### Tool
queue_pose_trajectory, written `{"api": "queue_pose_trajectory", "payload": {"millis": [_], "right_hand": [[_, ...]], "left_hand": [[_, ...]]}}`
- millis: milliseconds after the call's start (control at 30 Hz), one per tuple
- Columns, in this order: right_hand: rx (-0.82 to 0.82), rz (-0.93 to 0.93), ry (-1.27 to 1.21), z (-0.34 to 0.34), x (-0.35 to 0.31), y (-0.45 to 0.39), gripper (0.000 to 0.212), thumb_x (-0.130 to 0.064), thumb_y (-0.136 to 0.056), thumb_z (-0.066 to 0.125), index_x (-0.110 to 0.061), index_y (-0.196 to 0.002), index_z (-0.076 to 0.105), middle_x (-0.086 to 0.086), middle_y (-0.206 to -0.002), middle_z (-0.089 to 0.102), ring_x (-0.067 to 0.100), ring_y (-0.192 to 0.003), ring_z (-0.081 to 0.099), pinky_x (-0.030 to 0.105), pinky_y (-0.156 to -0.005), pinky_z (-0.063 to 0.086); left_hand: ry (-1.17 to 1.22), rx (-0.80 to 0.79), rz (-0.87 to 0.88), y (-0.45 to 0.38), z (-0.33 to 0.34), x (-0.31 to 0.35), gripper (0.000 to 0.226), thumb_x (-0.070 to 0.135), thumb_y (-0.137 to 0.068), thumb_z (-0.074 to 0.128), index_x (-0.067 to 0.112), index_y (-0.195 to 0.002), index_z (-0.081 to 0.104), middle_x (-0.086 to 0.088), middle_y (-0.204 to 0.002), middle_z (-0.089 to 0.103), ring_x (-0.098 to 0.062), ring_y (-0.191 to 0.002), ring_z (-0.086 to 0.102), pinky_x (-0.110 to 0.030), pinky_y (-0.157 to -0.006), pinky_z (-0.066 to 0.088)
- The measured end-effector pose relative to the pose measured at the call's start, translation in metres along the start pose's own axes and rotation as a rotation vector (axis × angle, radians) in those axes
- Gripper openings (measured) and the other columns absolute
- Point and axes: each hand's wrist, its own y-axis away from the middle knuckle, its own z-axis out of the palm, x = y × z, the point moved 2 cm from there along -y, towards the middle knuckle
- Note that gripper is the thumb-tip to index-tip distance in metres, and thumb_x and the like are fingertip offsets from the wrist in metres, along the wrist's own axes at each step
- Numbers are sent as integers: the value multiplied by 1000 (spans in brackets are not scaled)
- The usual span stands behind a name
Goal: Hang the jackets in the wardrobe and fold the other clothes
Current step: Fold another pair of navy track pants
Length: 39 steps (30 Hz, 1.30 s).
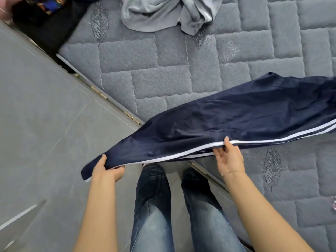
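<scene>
the fingers of the left hand (pixel 107 170) are curled round the end of the navy track pants (pixel 227 122), thumb on top of the cloth and the other fingers tucked beneath it, so the hem is pinched tight. the right hand (pixel 230 158) lies palm up under the striped edge, its fingers nearly straight and slightly apart, the thumb resting on the white stripe (more a support than a real grip).

counted: one pair of navy track pants, two hands, two legs in blue jeans (pixel 154 206), one crumpled pale grey garment (pixel 163 13), one dark garment with a coloured print (pixel 45 13).

the track pants are stretched between the hands, their left end held out over the grey tiled floor (pixel 45 115), the rest running right across the quilted grey mattress (pixel 163 70) and partly lying on it. two white stripes show along the near edge towards the right.

the pants are cut off by the right border, so their waist or far end cannot be seen. the pale grey garment lies on the mattress at the top and is cut by the upper border; what kind of garment it is cannot be told. the dark garment sits at the top left corner of the mattress, blurred and cut off too. a small pinkish thing (pixel 334 202) at the right border is too little seen to name. the feet are hidden under the pants.
</scene>
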Motion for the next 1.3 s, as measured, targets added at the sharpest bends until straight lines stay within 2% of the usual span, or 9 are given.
{"api": "queue_pose_trajectory", "payload": {"millis": [167, 333, 467, 567, 667, 967, 1100, 1167, 1300], "right_hand": [[-183, -103, -105, 26, -41, 7, 16, -14, -98, 55, -18, -83, 56, -6, -77, 71, 8, -70, 71, 21, -63, 56], [-41, 42, 79, 19, -29, -13, 7, -18, -99, 55, -15, -93, 55, 3, -95, 61, 15, -81, 63, 23, -60, 56], [79, 201, 279, 1, 8, -21, 10, -19, -100, 53, -13, -107, 54, 9, -109, 56, 22, -98, 56, 38, -88, 51], [170, 82, 573, -7, 17, -22, 27, -24, -98, 55, -13, -74, 47, 9, -84, 52, 23, -86, 52, 44, -83, 54], [239, 57, 709, -12, 19, -17, 29, -25, -96, 58, -7, -75, 49, 8, -76, 49, 32, -86, 54, 52, -90, 53], [343, 187, 160, -36, 31, -12, 7, -1, -89, 63, -3, -84, 58, 14, -99, 62, 25, -90, 61, 38, -98, 50], [232, 266, -313, -18, 24, -1, 11, 0, -94, 57, -7, -85, 58, 4, -87, 62, 17, -74, 65, 30, -89, 56], [162, 250, -453, -5, 14, 3, 9, -1, -94, 57, -8, -88, 59, 3, -89, 63, 15, -75, 67, 26, -71, 59], [2, 203, -607, 20, -16, 23, 8, -2, -90, 62, -10, -91, 63, 3, -89, 68, 16, -85, 69, 26, -74, 59]], "left_hand": [[-92, -189, 149, 34, 17, 20, 13, 17, -90, 66, 9, -100, 62, -7, -93, 71, -23, -87, 67, -35, -72, 53], [-117, -334, 338, 47, 30, 29, 24, 29, -84, 73, 19, -105, 66, 1, -94, 76, -16, -89, 72, -33, -78, 58], [-167, 12, 169, 16, 13, 28, 11, 24, -90, 67, 20, -97, 60, 8, -100, 65, -15, -90, 62, -29, -85, 49], [-232, 174, 40, 0, -5, 23, 27, 19, -94, 55, 22, -121, 52, 10, -120, 51, -12, -109, 49, -24, -89, 37], [-254, 178, -22, -10, -19, 21, 18, 19, -97, 48, 18, -114, 52, 6, -121, 54, -18, -101, 50, -31, -87, 38], [-272, 66, 183, 17, 5, 27, 8, 28, -100, 49, 23, -106, 50, 5, -106, 58, -16, -78, 58, -30, -60, 47], [-247, -217, 237, 55, 47, 27, 14, 27, -101, 49, 15, -97, 55, 2, -123, 60, -14, -111, 58, -28, -92, 46], [-187, -461, 306, 90, 80, 26, 16, 21, -100, 49, 10, -91, 58, -4, -105, 67, -17, -111, 61, -34, -104, 43], [-54, -1024, 337, 169, 136, 27, 26, 16, -100, 47, -3, -105, 65, -19, -103, 70, -28, -109, 63, -44, -103, 43]]}}
